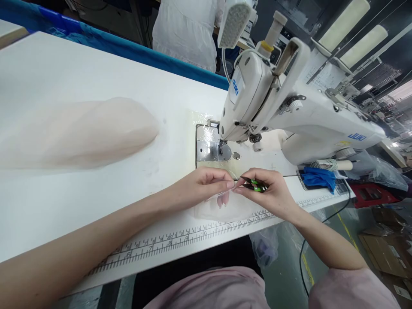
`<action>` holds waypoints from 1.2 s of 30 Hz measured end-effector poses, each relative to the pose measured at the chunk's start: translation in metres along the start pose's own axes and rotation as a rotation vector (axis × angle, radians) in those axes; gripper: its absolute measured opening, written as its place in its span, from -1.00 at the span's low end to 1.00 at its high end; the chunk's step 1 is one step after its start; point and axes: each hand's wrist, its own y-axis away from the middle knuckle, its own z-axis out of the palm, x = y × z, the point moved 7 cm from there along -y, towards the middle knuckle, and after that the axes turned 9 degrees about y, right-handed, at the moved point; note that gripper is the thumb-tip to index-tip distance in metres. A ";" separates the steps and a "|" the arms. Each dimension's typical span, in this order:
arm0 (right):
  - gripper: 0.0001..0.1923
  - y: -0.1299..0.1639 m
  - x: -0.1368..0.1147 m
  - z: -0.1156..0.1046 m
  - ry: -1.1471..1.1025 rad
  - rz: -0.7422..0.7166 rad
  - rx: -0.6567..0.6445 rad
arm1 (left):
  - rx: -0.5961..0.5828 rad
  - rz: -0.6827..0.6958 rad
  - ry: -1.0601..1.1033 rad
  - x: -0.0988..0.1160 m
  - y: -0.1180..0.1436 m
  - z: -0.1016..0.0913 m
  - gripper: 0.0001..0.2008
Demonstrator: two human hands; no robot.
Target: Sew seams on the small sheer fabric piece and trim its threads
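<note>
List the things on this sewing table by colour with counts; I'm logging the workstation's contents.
White: 1, the sewing machine
Pale peach: 2, the fabric pile and the sheer piece under the left hand
Green-handled: 1, the thread snips in the right hand
Blue: 1, the blue cloth
Total: 5

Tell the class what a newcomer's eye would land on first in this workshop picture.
The white Juki sewing machine stands out first, at the right of the white table. In front of it the left hand pinches sheer fabric while the right hand holds green-handled thread snips. A pile of pale fabric lies at the left.
</note>
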 end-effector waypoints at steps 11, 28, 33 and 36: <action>-0.80 -0.006 0.006 0.002 -0.002 0.047 -0.087 | -0.018 0.013 0.044 -0.005 -0.001 0.001 -0.78; -0.87 0.007 0.016 -0.014 -0.010 0.054 0.097 | -0.005 -0.035 -0.008 -0.007 0.000 0.001 -0.74; -0.66 0.019 0.001 -0.014 0.238 -0.135 0.119 | -0.008 -0.023 0.006 -0.007 0.001 -0.001 -0.76; -0.59 0.028 -0.001 -0.009 0.439 -0.210 0.116 | 0.002 -0.015 0.015 -0.009 0.000 -0.003 -0.76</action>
